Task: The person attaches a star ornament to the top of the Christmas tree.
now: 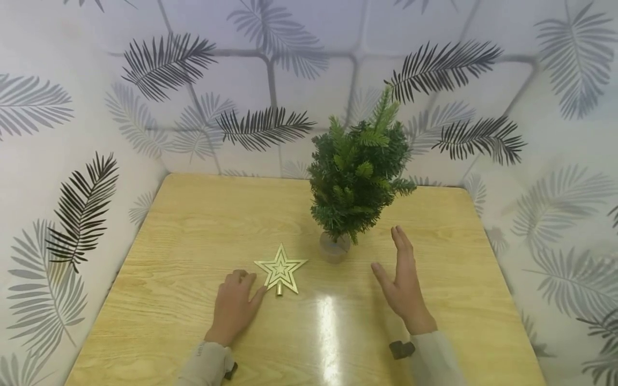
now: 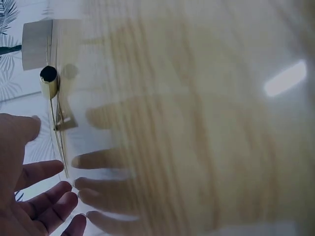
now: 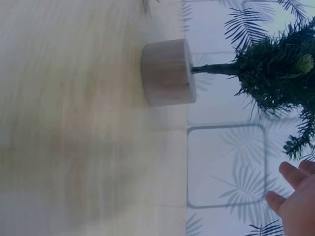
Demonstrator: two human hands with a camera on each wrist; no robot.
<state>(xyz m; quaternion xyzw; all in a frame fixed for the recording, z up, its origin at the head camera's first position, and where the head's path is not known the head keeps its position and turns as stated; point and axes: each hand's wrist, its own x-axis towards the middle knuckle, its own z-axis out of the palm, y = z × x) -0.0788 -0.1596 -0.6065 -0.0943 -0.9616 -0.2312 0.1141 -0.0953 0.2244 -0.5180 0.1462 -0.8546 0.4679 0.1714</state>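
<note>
A gold star tree topper [image 1: 281, 269] lies on the table, its short tube [image 2: 48, 81] pointing toward the person. Just left of it is my left hand [image 1: 235, 305], fingers loosely bent; in the left wrist view its fingertips come close to the star's edge, and whether they touch cannot be told. A small artificial Christmas tree [image 1: 357, 177] stands upright on a round wooden base [image 3: 167, 73] beyond the star. To the right of the tree, my right hand [image 1: 403, 284] is raised with fingers extended and thumb apart, holding nothing.
The pale wood table [image 1: 193, 214] has a glossy surface with a bright light reflection near its front. Walls [image 1: 299, 32] with a leaf pattern enclose it at the back and both sides. The tree's branches reach up in front of the back wall.
</note>
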